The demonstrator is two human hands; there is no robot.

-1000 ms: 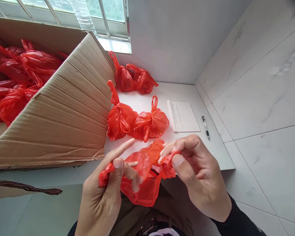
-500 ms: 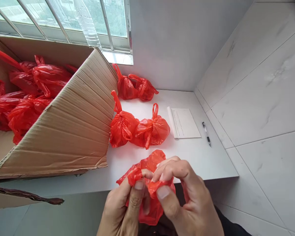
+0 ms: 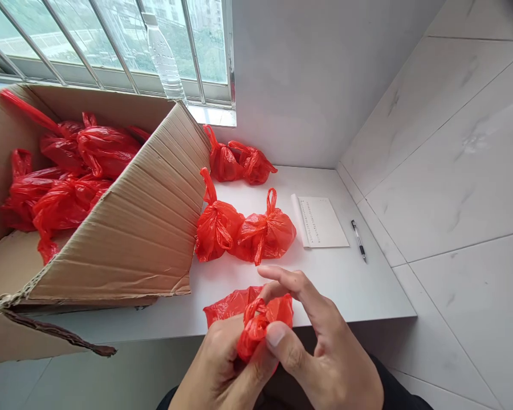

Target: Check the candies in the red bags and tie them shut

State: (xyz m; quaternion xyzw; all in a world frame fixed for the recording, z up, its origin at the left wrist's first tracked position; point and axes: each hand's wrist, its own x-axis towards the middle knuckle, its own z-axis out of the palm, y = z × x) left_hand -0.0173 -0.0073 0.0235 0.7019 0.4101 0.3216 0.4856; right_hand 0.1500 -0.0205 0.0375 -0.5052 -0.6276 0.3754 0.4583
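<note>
Both hands are at the table's front edge with a red plastic bag [image 3: 231, 303], its top twisted into a bunched knot. My left hand [image 3: 228, 361] is closed round the bunched part. At the right of the knot, my right hand [image 3: 320, 347] presses its thumb to the plastic, the index finger raised and bent above. Part of the bag lies spread on the white table behind the fingers; its lower part is hidden by my hands. Just beyond stand two tied red bags, one at the left [image 3: 218, 228] and one at the right [image 3: 268, 230].
A cardboard box [image 3: 123, 228] holding several red bags [image 3: 106, 149] fills the left. Two more tied bags [image 3: 239, 163] sit by the wall. A notepad [image 3: 324, 223] and a pen [image 3: 358, 241] lie at the right. A plastic bottle [image 3: 166, 60] stands at the window.
The bag's bunched ends have come together into one knot between my hands. My right index finger has lifted. The view has shifted slightly, showing more of the box and bottle.
</note>
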